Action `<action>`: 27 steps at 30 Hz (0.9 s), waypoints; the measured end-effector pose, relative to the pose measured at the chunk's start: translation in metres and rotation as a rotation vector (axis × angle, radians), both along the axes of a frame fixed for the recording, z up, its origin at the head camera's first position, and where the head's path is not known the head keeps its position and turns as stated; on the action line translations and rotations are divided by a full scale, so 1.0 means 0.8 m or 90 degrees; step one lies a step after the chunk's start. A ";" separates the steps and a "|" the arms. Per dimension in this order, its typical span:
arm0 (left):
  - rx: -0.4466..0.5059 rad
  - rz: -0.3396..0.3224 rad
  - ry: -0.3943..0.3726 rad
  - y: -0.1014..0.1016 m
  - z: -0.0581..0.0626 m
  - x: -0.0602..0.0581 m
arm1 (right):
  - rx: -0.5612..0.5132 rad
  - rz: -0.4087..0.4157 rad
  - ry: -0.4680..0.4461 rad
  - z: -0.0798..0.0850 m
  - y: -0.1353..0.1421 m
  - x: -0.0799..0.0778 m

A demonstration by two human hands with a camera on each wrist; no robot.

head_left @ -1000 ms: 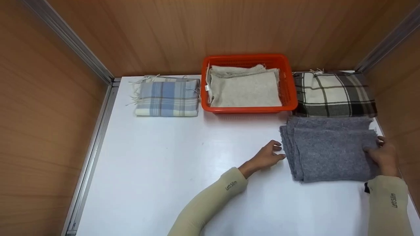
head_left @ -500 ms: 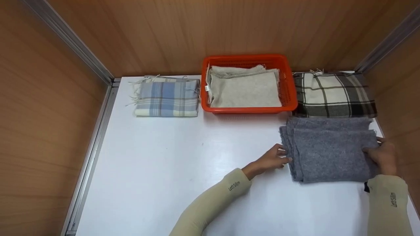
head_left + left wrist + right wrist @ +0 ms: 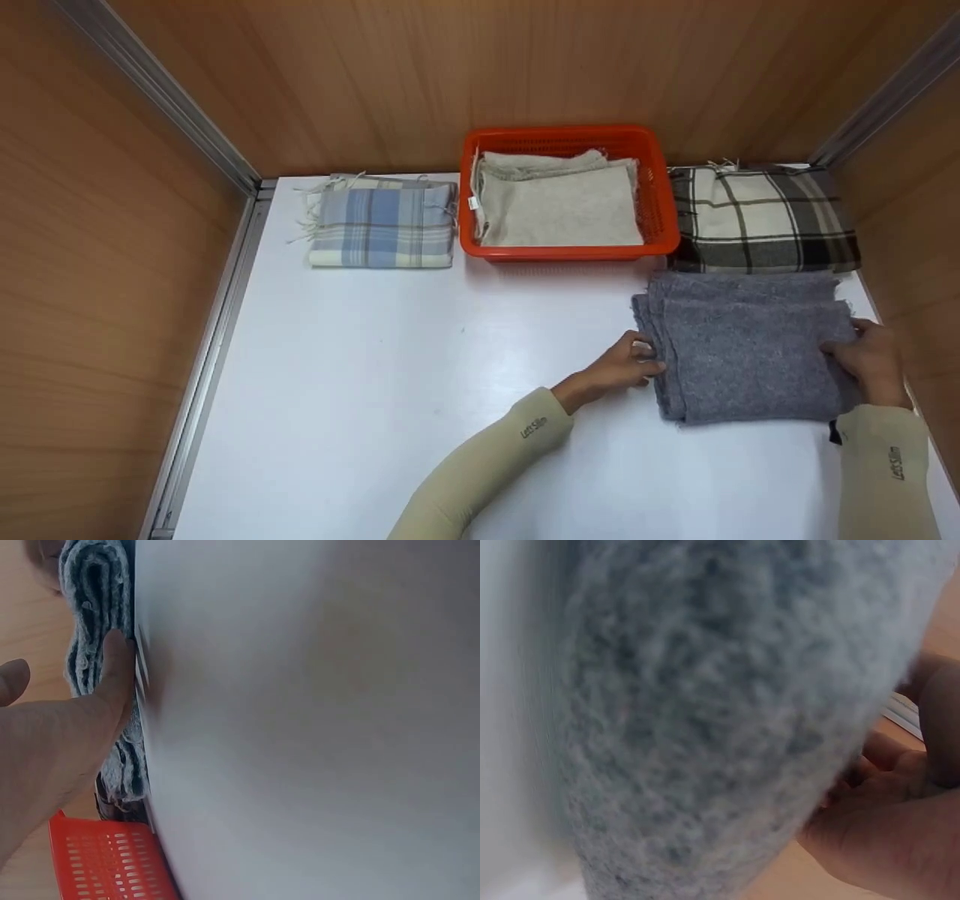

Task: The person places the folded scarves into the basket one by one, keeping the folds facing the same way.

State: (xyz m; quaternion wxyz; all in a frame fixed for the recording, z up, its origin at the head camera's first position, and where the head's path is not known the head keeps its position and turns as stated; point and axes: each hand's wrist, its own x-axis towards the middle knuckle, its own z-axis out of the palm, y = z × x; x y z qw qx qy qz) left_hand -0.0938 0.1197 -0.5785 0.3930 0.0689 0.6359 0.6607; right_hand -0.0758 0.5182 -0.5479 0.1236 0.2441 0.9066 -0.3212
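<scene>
A folded grey blanket lies on the right part of the white table. My right hand grips its right edge, thumb on top and the other fingers behind the edge. At the left edge is my left hand, fingers touching the folded side. In the left wrist view one finger reaches low against the stacked layers, and the thumb stands apart above them. The right wrist view is mostly filled by blurred grey cloth, with part of the right hand beside it.
An orange-red basket holding folded beige cloths stands against the back wooden wall. A folded blue plaid blanket lies left of it, a black-and-white plaid one right. Wooden panels enclose the table.
My left hand has moved right to the grey blanket's left edge. The blanket and my right hand have shifted slightly left and toward the front.
</scene>
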 end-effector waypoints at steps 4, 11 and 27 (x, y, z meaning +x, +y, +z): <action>-0.001 0.011 -0.008 -0.001 -0.001 0.000 | -0.009 0.003 -0.003 -0.001 -0.003 0.000; -0.019 0.013 -0.014 -0.003 -0.001 0.000 | -0.018 0.015 -0.026 -0.005 -0.008 0.000; -0.005 0.034 0.000 -0.020 -0.004 -0.003 | -0.022 0.087 -0.004 -0.004 -0.030 0.002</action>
